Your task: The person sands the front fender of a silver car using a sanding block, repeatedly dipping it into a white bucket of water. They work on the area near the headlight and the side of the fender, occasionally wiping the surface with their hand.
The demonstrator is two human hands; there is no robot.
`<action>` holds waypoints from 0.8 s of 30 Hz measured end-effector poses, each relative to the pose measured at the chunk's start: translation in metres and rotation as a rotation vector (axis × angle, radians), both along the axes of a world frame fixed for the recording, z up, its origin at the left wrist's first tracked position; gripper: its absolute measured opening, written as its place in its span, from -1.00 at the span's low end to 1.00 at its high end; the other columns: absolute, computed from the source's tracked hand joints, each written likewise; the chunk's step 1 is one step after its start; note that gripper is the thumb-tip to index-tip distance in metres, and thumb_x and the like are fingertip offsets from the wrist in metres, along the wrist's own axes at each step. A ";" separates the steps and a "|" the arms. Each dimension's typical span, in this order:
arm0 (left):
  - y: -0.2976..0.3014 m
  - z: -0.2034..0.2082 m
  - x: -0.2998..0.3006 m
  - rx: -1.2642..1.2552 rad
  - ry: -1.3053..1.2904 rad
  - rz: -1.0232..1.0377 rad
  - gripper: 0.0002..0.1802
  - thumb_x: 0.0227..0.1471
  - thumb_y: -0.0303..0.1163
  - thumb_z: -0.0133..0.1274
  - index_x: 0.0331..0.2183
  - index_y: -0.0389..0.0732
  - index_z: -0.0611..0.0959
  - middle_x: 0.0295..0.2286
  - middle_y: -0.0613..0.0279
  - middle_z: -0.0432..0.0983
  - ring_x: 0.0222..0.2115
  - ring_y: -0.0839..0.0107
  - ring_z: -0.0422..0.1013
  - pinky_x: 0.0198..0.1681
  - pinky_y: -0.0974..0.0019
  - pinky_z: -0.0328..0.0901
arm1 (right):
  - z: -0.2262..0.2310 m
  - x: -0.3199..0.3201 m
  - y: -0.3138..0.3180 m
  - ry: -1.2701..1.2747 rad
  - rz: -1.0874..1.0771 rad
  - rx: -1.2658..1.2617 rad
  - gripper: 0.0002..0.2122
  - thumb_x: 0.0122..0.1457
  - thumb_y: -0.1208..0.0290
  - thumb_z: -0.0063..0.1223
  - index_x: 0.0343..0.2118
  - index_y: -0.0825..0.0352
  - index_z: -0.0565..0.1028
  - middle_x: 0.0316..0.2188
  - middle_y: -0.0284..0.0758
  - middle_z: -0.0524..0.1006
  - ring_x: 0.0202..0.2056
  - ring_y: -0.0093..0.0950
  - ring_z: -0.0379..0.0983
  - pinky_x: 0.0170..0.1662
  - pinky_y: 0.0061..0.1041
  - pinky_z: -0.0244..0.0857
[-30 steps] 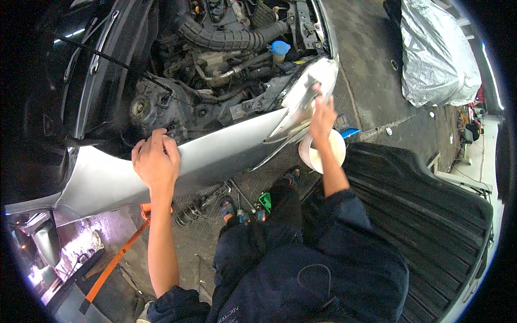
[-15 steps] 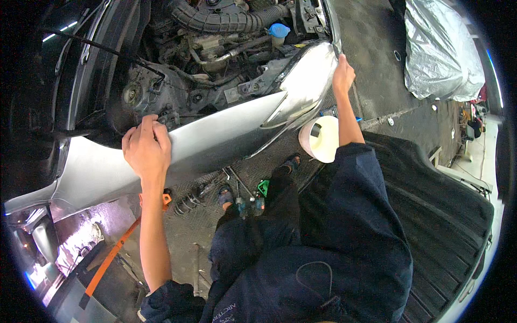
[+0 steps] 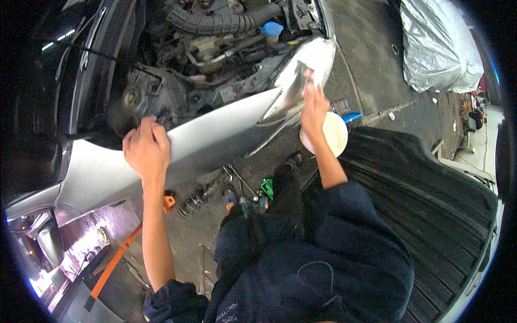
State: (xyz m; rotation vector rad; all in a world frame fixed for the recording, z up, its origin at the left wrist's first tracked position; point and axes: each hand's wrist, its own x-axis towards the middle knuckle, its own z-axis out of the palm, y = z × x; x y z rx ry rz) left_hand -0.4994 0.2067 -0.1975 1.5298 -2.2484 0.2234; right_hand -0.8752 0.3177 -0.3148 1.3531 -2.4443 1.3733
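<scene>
A long silver car fender panel [image 3: 215, 137] lies along the side of an open engine bay [image 3: 215, 48]. My left hand [image 3: 145, 151] grips the panel's upper edge near its rear end. My right hand [image 3: 313, 105] rests flat on the panel's front end, beside the headlight cut-out. Both arms reach forward from the lower edge, in dark blue sleeves.
A white round bucket lid [image 3: 331, 134] sits on the floor under my right arm. Tools, a coil spring [image 3: 191, 204] and a green item [image 3: 266, 188] lie by my feet. An orange strap [image 3: 116, 261] runs lower left. A covered object [image 3: 439, 48] stands upper right.
My right hand slid back down from the panel's front tip onto its face. The view shifted slightly; my left hand stays on the upper edge.
</scene>
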 end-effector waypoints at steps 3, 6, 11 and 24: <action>-0.004 -0.001 -0.012 0.019 0.035 -0.021 -0.77 0.13 -0.35 -0.04 -0.28 -0.10 0.71 -0.51 0.11 0.65 -0.43 0.18 0.56 -0.02 0.14 0.36 | -0.018 -0.065 -0.005 0.350 -0.044 0.097 -0.61 0.45 0.32 -0.40 -0.04 0.36 0.55 -0.20 -0.14 0.64 -0.05 -0.08 0.53 0.07 -0.03 0.25; -0.001 -0.008 -0.027 0.057 0.044 -0.029 -0.76 0.14 -0.35 -0.05 -0.27 -0.09 0.71 -0.51 0.10 0.64 -0.43 0.17 0.56 -0.02 0.14 0.36 | -0.009 -0.157 -0.023 0.045 -0.234 0.341 -0.55 0.45 0.16 -0.34 -0.24 0.32 0.63 -0.33 -0.05 0.63 -0.25 0.00 0.56 -0.16 -0.01 0.30; 0.000 0.002 0.003 -0.016 -0.021 0.009 -0.76 0.14 -0.35 -0.06 -0.26 -0.08 0.71 -0.53 0.10 0.63 -0.42 0.16 0.56 -0.02 0.12 0.36 | -0.006 0.003 0.004 0.173 0.140 -0.103 -0.60 0.42 0.22 -0.30 0.06 0.29 0.56 -0.11 -0.09 0.62 -0.07 -0.04 0.54 0.17 -0.21 0.29; -0.002 -0.003 -0.015 -0.013 -0.006 -0.036 -0.76 0.15 -0.35 -0.05 -0.25 -0.08 0.70 -0.52 0.09 0.63 -0.40 0.11 0.56 -0.03 0.10 0.36 | -0.012 -0.085 -0.016 0.280 0.040 -0.208 -0.65 0.40 0.36 -0.29 -0.18 0.36 0.63 -0.23 -0.14 0.65 -0.14 -0.16 0.58 0.11 -0.17 0.35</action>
